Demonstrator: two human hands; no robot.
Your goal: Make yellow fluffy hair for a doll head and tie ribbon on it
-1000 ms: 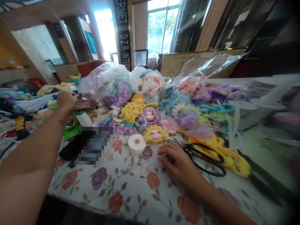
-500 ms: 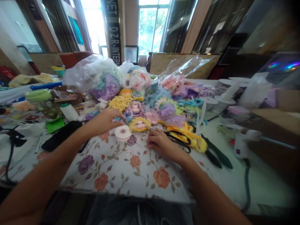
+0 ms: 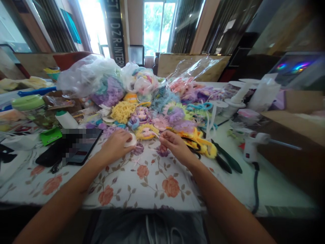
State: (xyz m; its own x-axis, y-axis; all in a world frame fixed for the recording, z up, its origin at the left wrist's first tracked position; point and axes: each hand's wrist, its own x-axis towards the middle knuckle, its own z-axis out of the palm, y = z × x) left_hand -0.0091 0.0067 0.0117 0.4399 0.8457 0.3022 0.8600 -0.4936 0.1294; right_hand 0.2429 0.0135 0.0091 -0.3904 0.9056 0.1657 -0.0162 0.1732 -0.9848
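Note:
My left hand [image 3: 117,145] is closed around the edge of a white ribbon spool [image 3: 131,139] on the flowered cloth. To its right, my right hand [image 3: 173,145] pinches a thin pale ribbon [image 3: 155,134] between thumb and fingers. Just beyond both hands lies a doll face with yellow curly hair [image 3: 146,131]. Behind that one is a doll with purple hair [image 3: 142,114]. A pale pink bow [image 3: 136,161] rests on the cloth below the spool. Black-handled scissors [image 3: 191,144] lie right of my right hand, partly under yellow fuzzy material.
A hot glue gun [image 3: 255,144] and dark-handled pliers [image 3: 230,159] lie to the right. On the left are a phone [image 3: 85,149], a green holder [image 3: 50,136] and a thread cone [image 3: 66,120]. Bagged yarn [image 3: 110,91] is heaped behind.
My left hand has come down onto the ribbon spool. My right hand has risen slightly with a ribbon strand in its pinch. The phone screen shows now, and the view has shifted.

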